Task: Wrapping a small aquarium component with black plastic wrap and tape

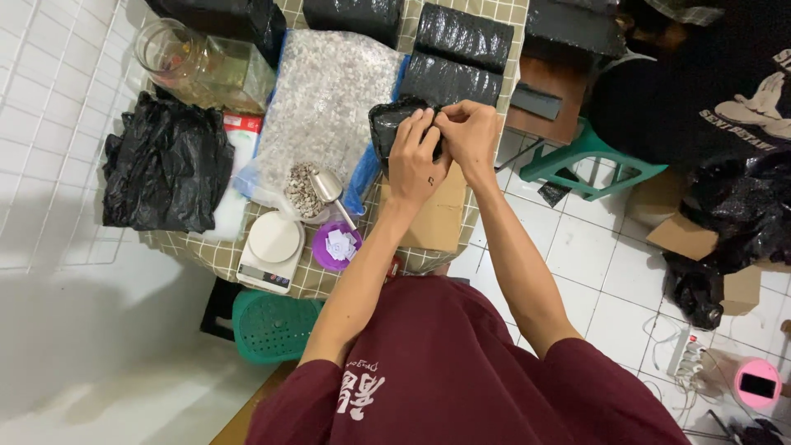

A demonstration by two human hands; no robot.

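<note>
Here, both hands, left point(414, 161) and right point(468, 132), pinch the black packet point(389, 122) at the table's point(218, 255) right edge; the left sits nearer its bulk.

**Layout of the table**

Both hands, left hand point(414, 161) and right hand point(467, 132), meet on a wrapped packet point(394, 122) above a cardboard sheet point(437, 218). Behind it lie 2 packets point(457, 58). Left of the hands sits a big bag of pellets point(321, 107), with a scoop point(328, 188) before it, then a small bowl point(336, 245) and a scale point(270, 251) further left.
</note>
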